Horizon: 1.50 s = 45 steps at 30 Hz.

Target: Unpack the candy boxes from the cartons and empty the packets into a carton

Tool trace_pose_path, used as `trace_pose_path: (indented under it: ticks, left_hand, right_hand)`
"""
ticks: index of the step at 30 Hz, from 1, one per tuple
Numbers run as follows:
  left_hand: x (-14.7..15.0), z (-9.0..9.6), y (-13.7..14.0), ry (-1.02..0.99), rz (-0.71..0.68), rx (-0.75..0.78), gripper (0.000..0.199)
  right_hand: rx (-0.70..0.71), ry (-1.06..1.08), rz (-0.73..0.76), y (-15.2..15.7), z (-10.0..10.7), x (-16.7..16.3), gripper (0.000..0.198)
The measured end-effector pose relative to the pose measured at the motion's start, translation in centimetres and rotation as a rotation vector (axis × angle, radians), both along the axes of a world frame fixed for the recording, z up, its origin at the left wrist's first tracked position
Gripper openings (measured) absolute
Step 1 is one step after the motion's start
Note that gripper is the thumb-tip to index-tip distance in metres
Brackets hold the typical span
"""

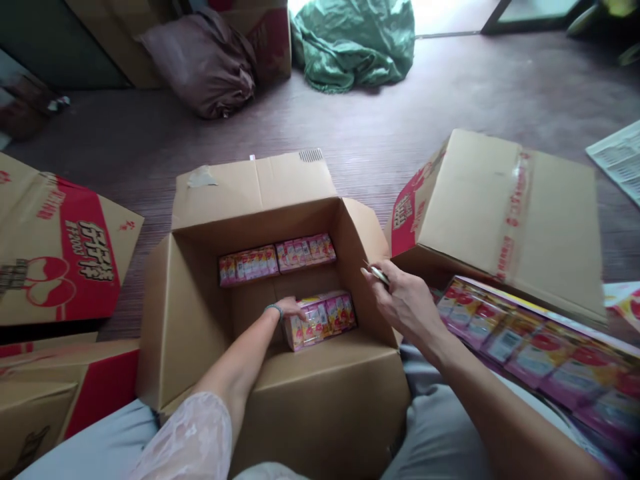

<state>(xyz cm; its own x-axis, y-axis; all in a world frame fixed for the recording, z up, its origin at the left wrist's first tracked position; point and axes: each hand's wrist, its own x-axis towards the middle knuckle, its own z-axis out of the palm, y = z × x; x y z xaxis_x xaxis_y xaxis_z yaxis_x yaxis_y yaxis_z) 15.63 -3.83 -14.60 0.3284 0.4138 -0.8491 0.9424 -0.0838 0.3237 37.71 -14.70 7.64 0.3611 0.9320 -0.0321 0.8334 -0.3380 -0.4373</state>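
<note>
An open cardboard box (pixel 280 387) stands between my knees with its flaps folded out. My left hand (pixel 290 308) reaches into it and grips the left end of a pink pack of sweets (pixel 320 323) at the near right inside. Two similar pink packs, one at the left (pixel 249 267) and one at the right (pixel 306 253), lie end to end along the far wall. Over the box's right flap, my right hand (pixel 400 290) is closed around a small pale tool (pixel 380 275) with a thin tip; its exact kind is hard to make out.
Right of me are a taped carton (pixel 500 207) and a long row of pink packs (pixel 545 353). Red-printed cartons (pixel 80 253) flank the left side. Further off on the floor lie a brown sack (pixel 210 67), a green cloth bundle (pixel 355 47) and a printed sheet (pixel 620 160).
</note>
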Motion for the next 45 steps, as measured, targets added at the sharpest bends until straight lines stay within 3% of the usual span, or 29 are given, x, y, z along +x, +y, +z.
trace_pose_path:
  ticks: [4, 8, 11, 14, 16, 19, 22, 27, 32, 38, 41, 45]
  left_hand:
    - [-0.8, 6.5, -1.1, 0.001, -0.005, 0.259, 0.082]
    - [-3.7, 16.1, -3.0, -0.092, 0.032, 0.543, 0.071]
    - [-7.1, 23.1, -6.6, -0.282, 0.073, 0.784, 0.066]
    - [-10.6, 26.7, -11.7, -0.48, 0.106, 0.909, 0.071]
    - [-12.3, 26.5, -15.1, -0.566, 0.169, 0.95, 0.074]
    - [-13.9, 23.9, -18.6, -0.634, 0.317, 1.021, 0.083]
    - [-14.5, 21.4, -20.3, -0.709, 0.393, 1.043, 0.093]
    - [-14.4, 20.0, -20.7, -0.745, 0.404, 1.125, 0.088]
    - [-14.3, 19.3, -20.5, -0.738, 0.319, 1.219, 0.073]
    - [-14.3, 19.8, -20.7, -0.746, 0.368, 1.203, 0.068]
    - [-14.3, 20.2, -20.7, -0.76, 0.365, 1.173, 0.071]
    - [-14.5, 20.2, -20.8, -0.786, 0.352, 1.157, 0.073]
  right_hand:
    - [0.05, 0.076, -0.031, 0.0, 0.5, 0.2, 0.034]
    - [0.19, 0.238, -0.105, -1.0, 2.4, 0.3, 0.036]
    - [0.348, 0.368, -0.107, -3.0, 4.5, -0.5, 0.038]
    - [0.416, 0.374, 0.032, -5.8, 6.7, -3.0, 0.037]
    - [0.32, 0.282, 0.228, -7.8, 7.9, -5.5, 0.033]
    - [0.066, -0.004, 0.574, -9.9, 9.2, -9.8, 0.025]
    - [-0.16, -0.279, 0.79, -10.6, 9.7, -13.8, 0.023]
    - [-0.191, -0.422, 1.001, -10.1, 10.0, -19.7, 0.022]
    - [-0.264, -0.515, 1.002, -10.0, 10.9, -23.2, 0.023]
    - [-0.321, -0.623, 1.009, -9.8, 10.1, -22.0, 0.026]
    - [-0.331, -0.658, 0.968, -9.6, 9.6, -18.9, 0.028]
    - [-0.416, -0.747, 0.781, -9.9, 9.7, -12.3, 0.032]
